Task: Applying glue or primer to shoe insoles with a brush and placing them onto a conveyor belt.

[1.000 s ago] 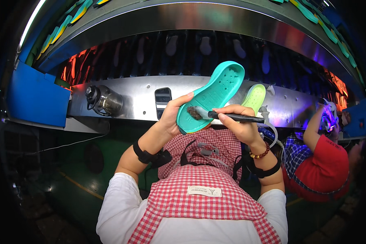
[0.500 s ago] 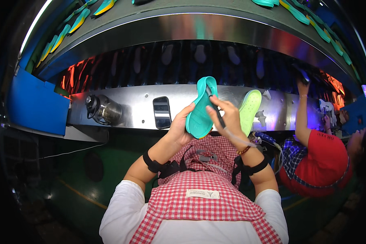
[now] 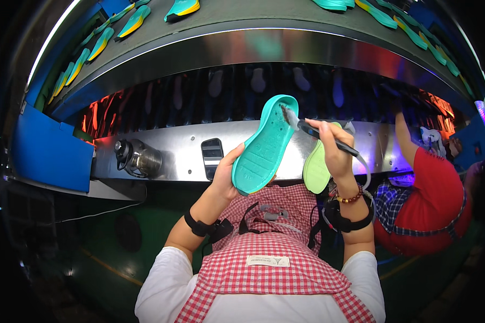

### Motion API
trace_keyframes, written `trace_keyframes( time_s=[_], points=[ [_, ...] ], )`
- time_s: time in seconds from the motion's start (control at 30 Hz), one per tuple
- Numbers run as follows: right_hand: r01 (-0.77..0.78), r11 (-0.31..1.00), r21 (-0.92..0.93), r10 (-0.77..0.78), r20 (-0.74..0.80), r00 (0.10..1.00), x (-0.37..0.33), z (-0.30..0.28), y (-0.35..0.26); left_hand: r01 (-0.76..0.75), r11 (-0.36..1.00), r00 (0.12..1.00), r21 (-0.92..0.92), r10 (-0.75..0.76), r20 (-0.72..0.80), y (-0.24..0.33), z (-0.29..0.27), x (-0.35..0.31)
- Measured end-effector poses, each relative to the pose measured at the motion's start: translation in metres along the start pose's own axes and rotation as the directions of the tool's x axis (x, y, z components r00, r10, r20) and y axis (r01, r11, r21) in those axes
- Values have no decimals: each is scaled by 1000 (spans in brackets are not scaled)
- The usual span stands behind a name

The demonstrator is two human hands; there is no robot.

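Note:
My left hand (image 3: 225,175) is closed round the lower left edge of a teal shoe sole (image 3: 257,159), which it holds tilted with its hollow inner side facing up. A black-handled brush (image 3: 309,128) with a thin clear tube at its rear end is gripped in my right hand (image 3: 337,153). Its bristles are at the sole's upper right part, by several dark spots inside. Below my right hand a light green sole-shaped piece (image 3: 316,169) rests on the metal ledge, its top partly hidden by the hand and brush.
On the steel ledge (image 3: 180,137) stand a clear jug (image 3: 144,159) with a dark lid and a phone (image 3: 212,156). Teal-and-yellow soles (image 3: 133,22) lie on the raised belt (image 3: 242,16) beyond. At right a co-worker in a red top (image 3: 442,199) reaches toward the dark lower lane.
My right hand has moved right and the brush now points up-left from it. The teal sole has tilted, showing more of its inside. The light green piece appears farther left and lower.

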State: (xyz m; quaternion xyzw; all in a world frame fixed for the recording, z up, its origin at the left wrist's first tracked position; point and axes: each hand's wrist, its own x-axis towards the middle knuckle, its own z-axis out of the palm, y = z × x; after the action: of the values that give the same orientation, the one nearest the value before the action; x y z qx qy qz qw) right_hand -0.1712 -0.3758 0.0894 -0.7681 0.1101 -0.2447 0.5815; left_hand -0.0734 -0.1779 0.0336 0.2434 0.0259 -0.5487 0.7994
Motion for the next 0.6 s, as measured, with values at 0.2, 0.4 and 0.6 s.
trace_keyframes(
  time_s=[0.2, 0.4, 0.6],
  points=[
    [107, 991, -84, -92, 165, 982, -21, 18, 9, -47, 997, 999, 56, 47, 1, 2, -5, 9],
    [-136, 686, 714, 27, 161, 987, -31, -30, 0, -393, 829, 919, 399, 341, 196, 39, 44, 9],
    [-87, 471, 878, 344, -93, 934, -32, -77, 25, -524, 811, 802, 259, 367, 471, 128, 133, 78]
  ],
)
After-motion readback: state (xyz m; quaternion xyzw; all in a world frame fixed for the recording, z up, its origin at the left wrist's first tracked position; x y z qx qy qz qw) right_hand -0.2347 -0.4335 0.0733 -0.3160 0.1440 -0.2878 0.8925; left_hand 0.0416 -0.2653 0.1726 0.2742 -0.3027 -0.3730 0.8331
